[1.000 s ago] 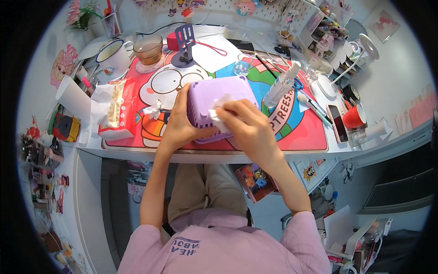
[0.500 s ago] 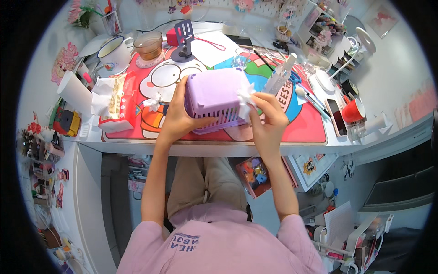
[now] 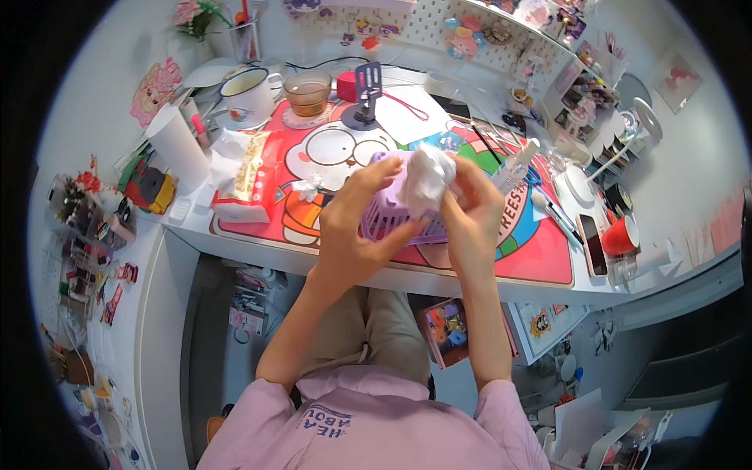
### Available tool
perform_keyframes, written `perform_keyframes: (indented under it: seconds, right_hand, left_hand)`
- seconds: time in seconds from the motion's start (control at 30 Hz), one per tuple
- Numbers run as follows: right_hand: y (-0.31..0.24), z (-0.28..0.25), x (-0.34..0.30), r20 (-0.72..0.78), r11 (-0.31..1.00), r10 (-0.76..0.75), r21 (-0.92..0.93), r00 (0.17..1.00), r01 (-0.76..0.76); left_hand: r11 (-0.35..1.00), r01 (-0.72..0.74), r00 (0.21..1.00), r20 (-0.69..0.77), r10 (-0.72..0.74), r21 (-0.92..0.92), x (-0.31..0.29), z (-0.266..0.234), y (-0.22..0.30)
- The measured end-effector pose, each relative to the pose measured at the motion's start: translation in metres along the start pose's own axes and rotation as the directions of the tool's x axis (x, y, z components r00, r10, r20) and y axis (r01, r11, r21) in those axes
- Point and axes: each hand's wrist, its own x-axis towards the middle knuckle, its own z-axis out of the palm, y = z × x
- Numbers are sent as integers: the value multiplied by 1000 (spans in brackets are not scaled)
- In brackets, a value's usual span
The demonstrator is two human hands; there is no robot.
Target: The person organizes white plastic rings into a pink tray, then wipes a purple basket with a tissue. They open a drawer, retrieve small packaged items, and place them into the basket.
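A crumpled white tissue [image 3: 428, 178] is pinched in my right hand [image 3: 475, 197], raised above the desk mat. My left hand [image 3: 349, 223] is beside it with fingers spread and thumb pointing right, holding nothing. Behind and below both hands rests a purple plastic basket [image 3: 380, 222] with slotted sides, upside down on the mat; the hands and tissue hide much of it. Left of the basket lies another crumpled tissue [image 3: 307, 186]. Farther left stands an opened red tissue pack [image 3: 249, 184] with a white sheet poking out.
A colourful cartoon mat [image 3: 517, 270] covers the desk. At the back stand an enamel mug [image 3: 247, 100], a brown glass bowl [image 3: 307, 95] and a dark phone stand [image 3: 363, 98]. To the right are a clear spray bottle [image 3: 515, 167], brushes [image 3: 552, 211], a phone [image 3: 592, 244] and a red cup [image 3: 620, 235].
My left hand has let go of the basket and moved toward the tissue. My right hand has lifted the tissue off the basket's side. The whole view has shifted.
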Motion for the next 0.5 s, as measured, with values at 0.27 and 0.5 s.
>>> perform_keyframes:
  seconds: [0.27,0.5]
  right_hand:
    - [41,101,96,343,228,106,-922,933,313]
    - [58,139,80,359,178,422,-933,832,312]
  left_hand:
    - [933,300,910,-354,-217,198,38,-26,-44]
    - [740,301,947,-99,-305,601,19,-54,-87]
